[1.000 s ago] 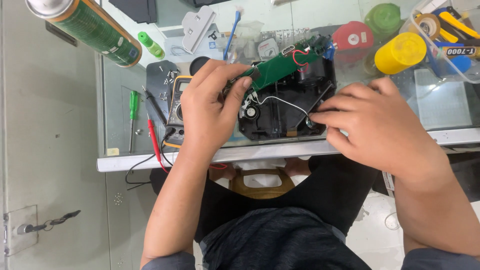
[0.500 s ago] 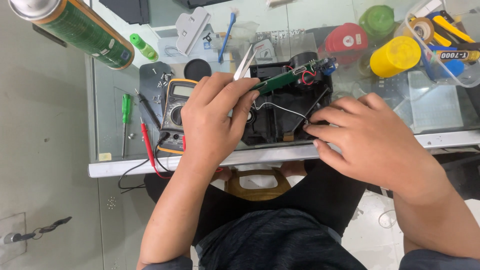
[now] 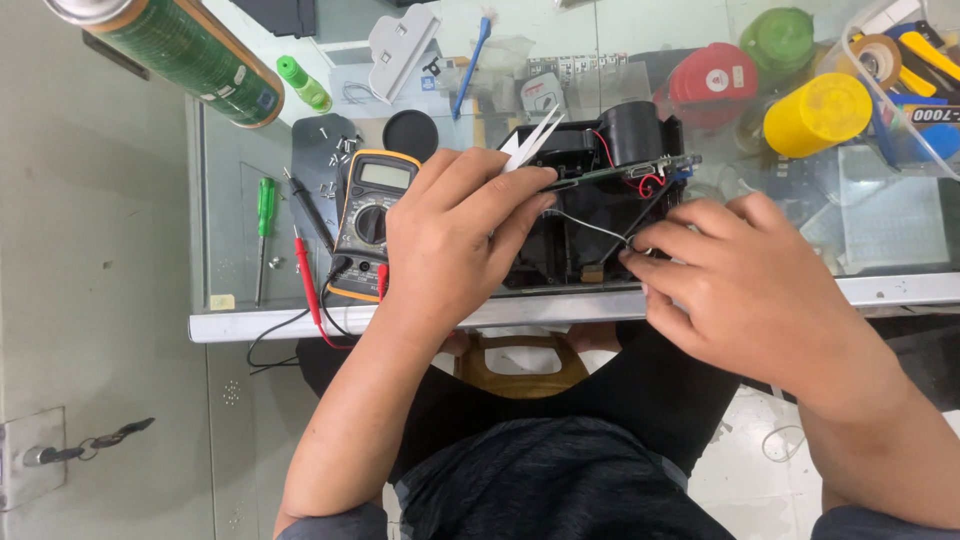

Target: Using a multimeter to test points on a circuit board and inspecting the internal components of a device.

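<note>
Glass-topped and crowded, the counter (image 3: 240,325) runs across the upper half of the view, with the person seated at its near edge and grey floor to the left. At its middle sits an opened black device housing (image 3: 590,240), with a round black motor-like part (image 3: 632,132) at its far side. A narrow green circuit board (image 3: 620,176) lies along the housing's far part, its long axis running left to right and tilting slightly away on the right.

The left hand (image 3: 455,235) is closed around white tweezers (image 3: 530,142), whose tips point up and away just beside the board's left end; this hand covers the housing's left part. The right hand (image 3: 740,290) pinches thin wires (image 3: 600,232) at the housing's near right corner, fingertips pressed together. Both hands are touching the work, the left one nearer to the board.

Left of the housing lies a yellow-edged multimeter (image 3: 372,215) with red and black probes (image 3: 305,270), then a green screwdriver (image 3: 265,205). A green spray can (image 3: 190,50) lies at the far left, and a yellow tape roll (image 3: 818,115) at the far right.
</note>
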